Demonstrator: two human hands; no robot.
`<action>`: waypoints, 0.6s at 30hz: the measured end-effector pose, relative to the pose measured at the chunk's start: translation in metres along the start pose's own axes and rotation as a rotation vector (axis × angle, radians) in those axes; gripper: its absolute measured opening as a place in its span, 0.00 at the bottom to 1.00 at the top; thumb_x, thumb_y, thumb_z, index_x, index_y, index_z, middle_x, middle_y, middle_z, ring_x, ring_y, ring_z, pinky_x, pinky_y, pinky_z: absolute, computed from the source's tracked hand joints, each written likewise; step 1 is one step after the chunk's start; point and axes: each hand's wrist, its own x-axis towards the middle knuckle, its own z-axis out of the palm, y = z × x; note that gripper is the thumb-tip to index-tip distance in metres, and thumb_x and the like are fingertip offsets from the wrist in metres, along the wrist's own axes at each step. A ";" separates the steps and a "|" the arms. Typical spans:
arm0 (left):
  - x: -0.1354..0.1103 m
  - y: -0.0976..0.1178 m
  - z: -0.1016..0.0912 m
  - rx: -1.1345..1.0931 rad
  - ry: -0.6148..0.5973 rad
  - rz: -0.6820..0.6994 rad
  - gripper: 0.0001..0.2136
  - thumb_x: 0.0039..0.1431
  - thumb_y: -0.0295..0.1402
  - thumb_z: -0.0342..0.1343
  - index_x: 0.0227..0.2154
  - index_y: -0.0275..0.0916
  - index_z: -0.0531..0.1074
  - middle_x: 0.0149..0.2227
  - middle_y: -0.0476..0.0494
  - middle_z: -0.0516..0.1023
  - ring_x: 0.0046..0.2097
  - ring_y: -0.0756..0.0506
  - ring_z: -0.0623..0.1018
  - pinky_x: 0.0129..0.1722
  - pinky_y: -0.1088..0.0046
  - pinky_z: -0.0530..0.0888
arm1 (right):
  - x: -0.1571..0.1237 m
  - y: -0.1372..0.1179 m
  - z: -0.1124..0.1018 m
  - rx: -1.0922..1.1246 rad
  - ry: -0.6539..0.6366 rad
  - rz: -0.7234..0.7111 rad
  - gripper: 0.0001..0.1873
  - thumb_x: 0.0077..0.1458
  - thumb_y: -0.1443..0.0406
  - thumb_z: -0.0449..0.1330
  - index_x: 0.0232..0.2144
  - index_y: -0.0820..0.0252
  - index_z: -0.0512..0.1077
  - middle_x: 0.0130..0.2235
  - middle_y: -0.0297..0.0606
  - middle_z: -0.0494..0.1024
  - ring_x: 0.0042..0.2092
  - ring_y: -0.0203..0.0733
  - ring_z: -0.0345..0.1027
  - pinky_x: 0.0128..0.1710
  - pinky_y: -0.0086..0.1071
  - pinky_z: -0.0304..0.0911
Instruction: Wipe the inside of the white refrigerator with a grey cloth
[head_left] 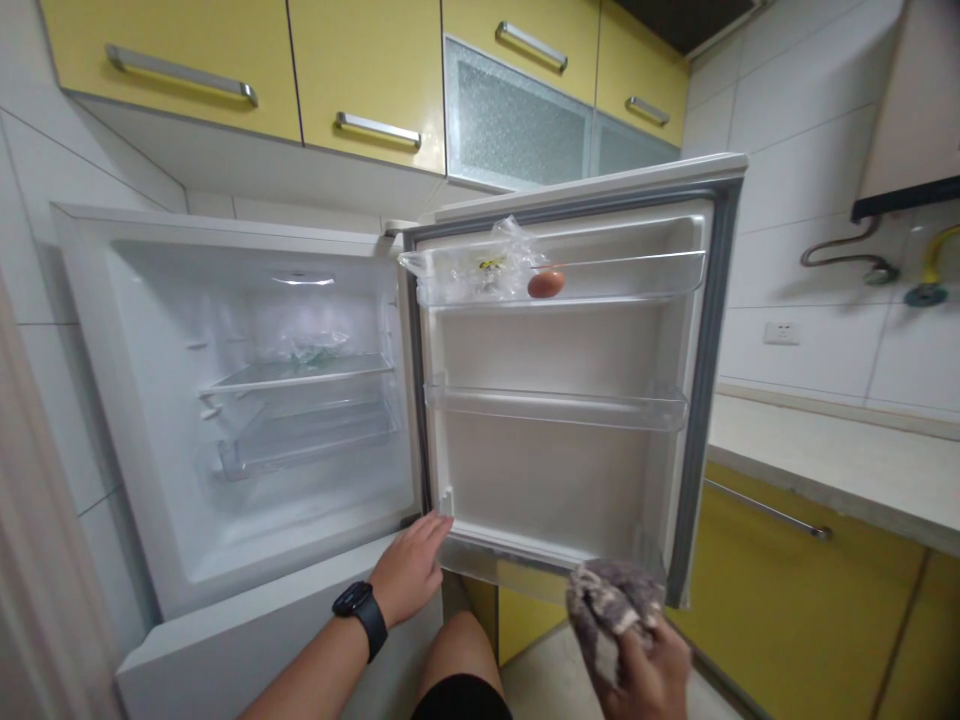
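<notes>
The refrigerator stands with its door swung wide to the right. At the door's lower left corner is my left hand, a dark watch on its wrist. Its fingers stretch out against the left end of the clear bottom door shelf; the fingertips are partly hidden. In my right hand is a bunched grey-and-beige patterned cloth, held near the right end of that shelf and slightly blurred. A brown egg and a crumpled clear plastic bag lie in the top door shelf.
Inside the refrigerator, a plastic bag lies on a glass shelf, with a clear drawer beneath. Yellow cabinets hang above. A pale countertop runs along the right. My knee is below the door.
</notes>
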 end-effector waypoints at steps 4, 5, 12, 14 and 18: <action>0.001 -0.006 0.002 -0.039 0.025 -0.005 0.34 0.54 0.21 0.48 0.66 0.38 0.66 0.67 0.44 0.70 0.72 0.43 0.61 0.73 0.61 0.59 | 0.002 -0.076 0.038 -0.085 -0.036 -0.185 0.17 0.50 0.67 0.63 0.44 0.50 0.77 0.52 0.49 0.72 0.51 0.58 0.65 0.48 0.48 0.66; 0.000 -0.006 0.003 -0.042 0.038 -0.013 0.34 0.53 0.21 0.47 0.66 0.39 0.66 0.67 0.44 0.70 0.72 0.43 0.61 0.73 0.61 0.59 | 0.005 -0.096 0.049 -0.078 -0.019 -0.163 0.18 0.51 0.68 0.61 0.44 0.48 0.77 0.51 0.47 0.73 0.50 0.57 0.65 0.48 0.48 0.65; -0.004 -0.004 0.005 -0.077 0.049 -0.023 0.35 0.51 0.20 0.47 0.65 0.41 0.67 0.67 0.46 0.69 0.72 0.44 0.61 0.73 0.62 0.58 | 0.013 -0.150 0.088 0.041 -0.040 -0.193 0.15 0.53 0.70 0.58 0.39 0.45 0.77 0.53 0.37 0.79 0.52 0.54 0.66 0.49 0.48 0.62; -0.004 -0.004 0.003 -0.092 0.045 -0.013 0.37 0.50 0.20 0.47 0.66 0.41 0.66 0.68 0.46 0.68 0.72 0.44 0.60 0.73 0.62 0.58 | 0.010 -0.129 0.078 -0.032 -0.056 -0.196 0.18 0.51 0.70 0.59 0.42 0.44 0.78 0.53 0.40 0.78 0.52 0.55 0.68 0.48 0.47 0.65; -0.004 -0.003 0.002 -0.129 0.055 -0.009 0.37 0.50 0.22 0.49 0.66 0.42 0.65 0.67 0.45 0.69 0.72 0.42 0.61 0.73 0.61 0.58 | 0.002 -0.062 0.045 -0.239 -0.082 -0.225 0.19 0.46 0.69 0.62 0.41 0.51 0.81 0.52 0.51 0.77 0.50 0.61 0.70 0.46 0.49 0.69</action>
